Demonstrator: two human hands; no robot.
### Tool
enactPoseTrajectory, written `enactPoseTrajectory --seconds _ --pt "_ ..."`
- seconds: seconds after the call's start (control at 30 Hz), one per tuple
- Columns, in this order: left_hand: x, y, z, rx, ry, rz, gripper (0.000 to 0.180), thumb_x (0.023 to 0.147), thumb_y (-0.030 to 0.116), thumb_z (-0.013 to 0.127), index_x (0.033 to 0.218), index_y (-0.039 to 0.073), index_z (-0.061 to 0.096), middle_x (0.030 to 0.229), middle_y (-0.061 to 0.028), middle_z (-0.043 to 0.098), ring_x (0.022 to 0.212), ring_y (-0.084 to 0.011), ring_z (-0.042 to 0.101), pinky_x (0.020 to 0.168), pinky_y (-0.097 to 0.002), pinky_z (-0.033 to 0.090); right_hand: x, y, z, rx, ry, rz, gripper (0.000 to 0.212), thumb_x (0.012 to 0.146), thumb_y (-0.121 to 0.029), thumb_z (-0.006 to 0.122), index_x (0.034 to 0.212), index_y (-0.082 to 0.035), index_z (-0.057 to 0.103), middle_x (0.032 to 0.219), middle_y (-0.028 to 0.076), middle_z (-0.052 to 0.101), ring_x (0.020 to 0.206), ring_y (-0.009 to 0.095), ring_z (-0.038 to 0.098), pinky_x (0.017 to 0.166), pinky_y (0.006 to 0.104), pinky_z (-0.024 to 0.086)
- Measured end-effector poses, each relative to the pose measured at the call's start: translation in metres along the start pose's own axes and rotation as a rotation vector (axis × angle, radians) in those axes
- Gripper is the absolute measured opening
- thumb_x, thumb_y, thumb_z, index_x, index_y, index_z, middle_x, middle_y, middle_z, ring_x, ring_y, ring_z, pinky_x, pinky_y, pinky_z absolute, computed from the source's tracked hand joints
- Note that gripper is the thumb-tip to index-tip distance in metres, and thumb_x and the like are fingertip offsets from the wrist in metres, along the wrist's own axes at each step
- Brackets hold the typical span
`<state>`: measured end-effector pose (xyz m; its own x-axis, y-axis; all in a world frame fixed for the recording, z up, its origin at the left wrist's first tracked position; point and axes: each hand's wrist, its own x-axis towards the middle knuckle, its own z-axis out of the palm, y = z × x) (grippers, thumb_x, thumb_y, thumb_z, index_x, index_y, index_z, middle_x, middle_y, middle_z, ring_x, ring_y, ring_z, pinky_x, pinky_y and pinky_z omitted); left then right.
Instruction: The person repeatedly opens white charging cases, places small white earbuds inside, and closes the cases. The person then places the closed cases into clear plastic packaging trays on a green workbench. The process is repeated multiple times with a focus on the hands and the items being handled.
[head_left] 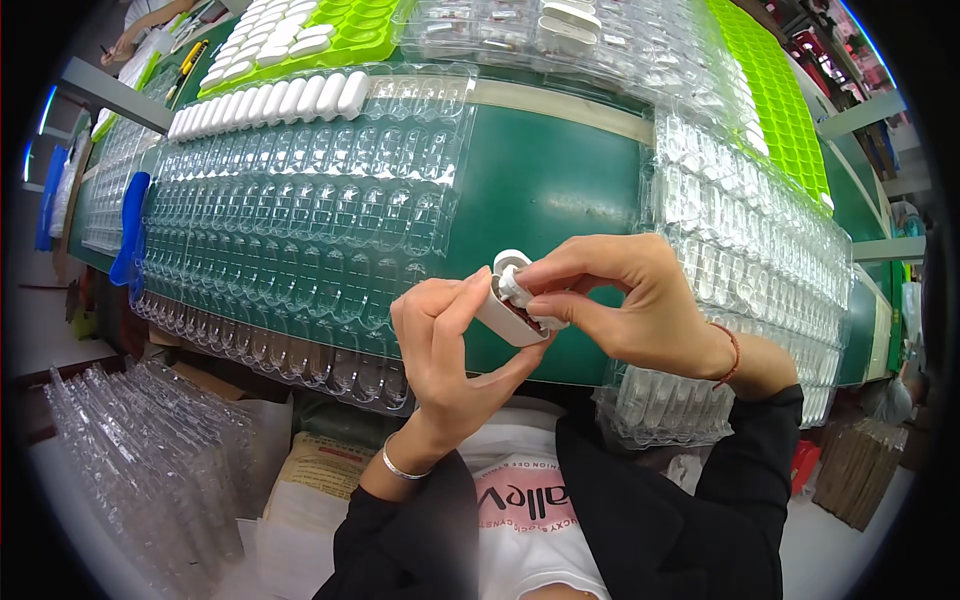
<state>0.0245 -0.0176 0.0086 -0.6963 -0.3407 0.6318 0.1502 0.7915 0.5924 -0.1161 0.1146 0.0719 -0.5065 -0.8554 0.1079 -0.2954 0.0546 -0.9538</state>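
Our right grip pinches a small white piece between thumb and fingertips, right at the mouth of a white case; whether the piece sits inside or just above the opening, we cannot tell. Our left grip has the case clasped, fingers along its near-left side and thumb beneath its lower end, so that it tilts in the air over the front edge of the green desk. The case's lid stands open on the far side. We wear a silver bangle on the left wrist and a red cord on the right.

To our left on the desk spread clear moulded trays, with a row of white cases along their far end and a blue object at their left side. Beyond lies a lime-green tray bearing more cases. To our right we have a stack of clear trays, and past it another green tray. At the far left another person's arm shows.
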Motion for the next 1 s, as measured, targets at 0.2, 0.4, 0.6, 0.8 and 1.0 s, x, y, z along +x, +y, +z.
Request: enactPoseTrajectory --seconds 0.2,0.4,0.6,0.8,1.0 --pt "0.001 0.002 0.000 0.003 0.043 0.003 0.078 0.055 0.011 0.093 0.124 0.003 0.057 0.110 -0.0096 0.058 0.097 -0.0276 0.056 0.083 -0.0384 0.044 -0.002 0.003 0.009 0.019 0.071 -0.097 0.018 0.081 0.006 0.072 0.098 0.001 0.073 0.088 0.011 0.073 0.080 0.019 0.073 0.072 0.0275 0.059" --pt "0.003 0.001 -0.001 0.009 0.054 0.050 0.078 0.053 0.008 0.092 0.123 0.003 0.058 0.107 -0.0096 0.054 0.098 -0.0278 0.055 0.083 -0.0385 0.047 -0.003 0.005 0.010 0.133 0.088 -0.059 0.017 0.081 0.008 0.071 0.096 0.002 0.073 0.087 0.011 0.071 0.080 0.018 0.072 0.071 0.0271 0.059" --pt "0.002 0.003 -0.006 0.036 0.037 0.043 0.078 0.051 0.007 0.091 0.121 0.003 0.058 0.106 -0.0093 0.054 0.098 -0.0284 0.055 0.082 -0.0386 0.047 -0.008 0.007 0.018 -0.064 0.099 -0.238 0.022 0.078 0.010 0.071 0.097 -0.002 0.072 0.087 0.011 0.069 0.076 0.023 0.070 0.065 0.0295 0.056" --pt "0.000 0.000 -0.006 0.062 0.042 0.054 0.078 0.050 0.007 0.091 0.120 0.003 0.058 0.105 -0.0091 0.054 0.097 -0.0287 0.055 0.081 -0.0385 0.046 -0.009 0.014 0.025 -0.087 0.100 -0.272 0.025 0.075 0.010 0.071 0.096 -0.003 0.070 0.086 0.011 0.067 0.073 0.027 0.069 0.062 0.0321 0.053" --pt "-0.002 0.000 -0.005 0.083 0.033 0.073 0.078 0.050 0.008 0.091 0.120 0.003 0.058 0.104 -0.0084 0.055 0.096 -0.0289 0.054 0.081 -0.0390 0.046 -0.008 0.014 0.022 -0.085 0.066 -0.239 0.023 0.075 0.012 0.068 0.093 -0.002 0.070 0.084 0.012 0.067 0.073 0.028 0.069 0.062 0.0321 0.054"
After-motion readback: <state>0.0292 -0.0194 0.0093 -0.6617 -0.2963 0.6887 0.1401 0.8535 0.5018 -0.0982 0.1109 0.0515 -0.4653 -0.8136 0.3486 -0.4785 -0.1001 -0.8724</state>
